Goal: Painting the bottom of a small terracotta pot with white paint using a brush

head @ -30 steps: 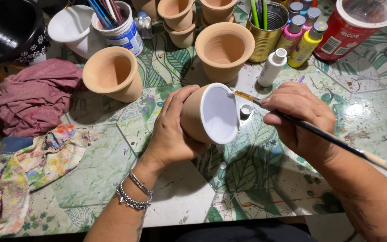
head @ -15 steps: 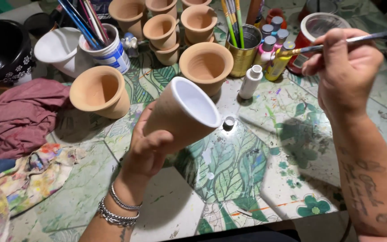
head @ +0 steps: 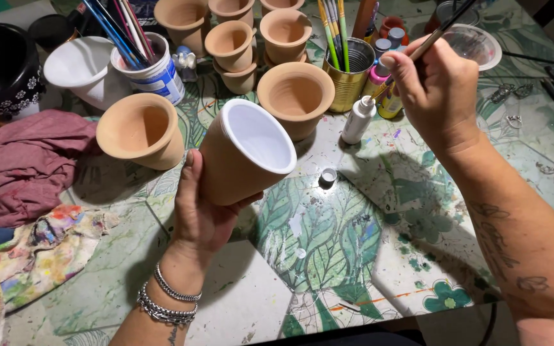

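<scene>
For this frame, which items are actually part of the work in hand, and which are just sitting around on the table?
In use:
- left hand, holding the clay pot with the white inside
- right hand, holding the paintbrush, tip at the open white paint bottle
- the bottle's cap

Lying about:
- unpainted clay pots
- tin of brushes
- maroon cloth
- paint-stained rag

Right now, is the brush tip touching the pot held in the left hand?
No, the brush tip is over the small white bottle, apart from the pot.
</scene>
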